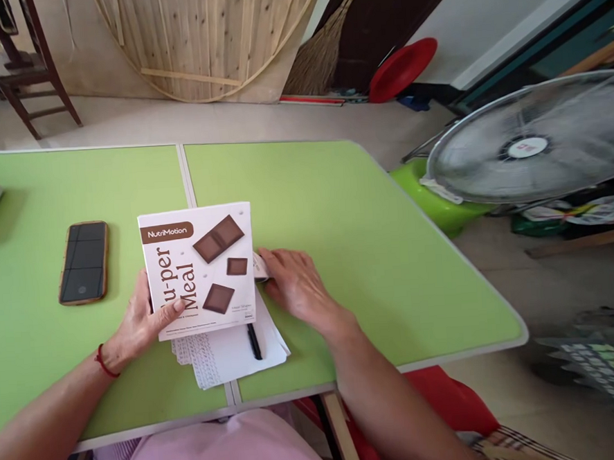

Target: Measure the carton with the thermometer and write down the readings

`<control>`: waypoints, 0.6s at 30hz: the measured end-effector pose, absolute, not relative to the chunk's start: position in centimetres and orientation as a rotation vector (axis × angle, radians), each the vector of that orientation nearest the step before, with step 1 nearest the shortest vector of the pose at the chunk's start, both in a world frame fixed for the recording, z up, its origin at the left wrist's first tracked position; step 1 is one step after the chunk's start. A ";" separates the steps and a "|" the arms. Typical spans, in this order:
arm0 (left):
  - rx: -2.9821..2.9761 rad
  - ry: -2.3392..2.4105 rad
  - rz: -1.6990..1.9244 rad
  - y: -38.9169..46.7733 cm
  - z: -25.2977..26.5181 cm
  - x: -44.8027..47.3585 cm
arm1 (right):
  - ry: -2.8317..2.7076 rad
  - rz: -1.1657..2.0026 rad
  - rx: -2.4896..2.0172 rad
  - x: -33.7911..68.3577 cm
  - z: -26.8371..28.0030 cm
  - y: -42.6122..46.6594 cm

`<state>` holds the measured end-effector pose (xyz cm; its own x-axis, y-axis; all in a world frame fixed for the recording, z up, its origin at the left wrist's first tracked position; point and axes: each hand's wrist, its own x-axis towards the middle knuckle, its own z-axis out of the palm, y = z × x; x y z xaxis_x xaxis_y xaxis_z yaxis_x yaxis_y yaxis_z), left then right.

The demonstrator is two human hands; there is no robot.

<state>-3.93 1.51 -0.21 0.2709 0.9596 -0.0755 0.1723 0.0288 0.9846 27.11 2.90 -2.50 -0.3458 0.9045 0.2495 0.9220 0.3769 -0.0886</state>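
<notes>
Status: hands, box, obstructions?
Left hand gripping white box. Right hand on small item, partly hidden behind box. Box hides some papers; pen on them.

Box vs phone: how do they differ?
The box is white with brown print; the phone has a dark screen. The box looks larger than the phone. The left hand holds the box; the phone lies on the table. Both are roughly rectangular.
</notes>
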 end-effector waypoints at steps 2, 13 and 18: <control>1.400 1.134 0.878 1.5 -0.3 -4.0 | -2.292 0.022 -1.699 27.5 -2.5 2.8; 1.374 1.147 0.862 1.3 0.5 -3.8 | -1.090 1.469 -1.155 20.8 2.4 -6.7; 1.318 1.170 0.819 1.3 0.4 -3.7 | -0.782 1.881 -1.059 17.1 1.4 -8.5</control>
<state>-3.70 1.29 0.45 0.2629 0.9495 -0.1711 0.1644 0.1306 0.9777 17.06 -8.54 1.40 -0.3097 0.8744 -0.3736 -0.3521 -0.4704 -0.8092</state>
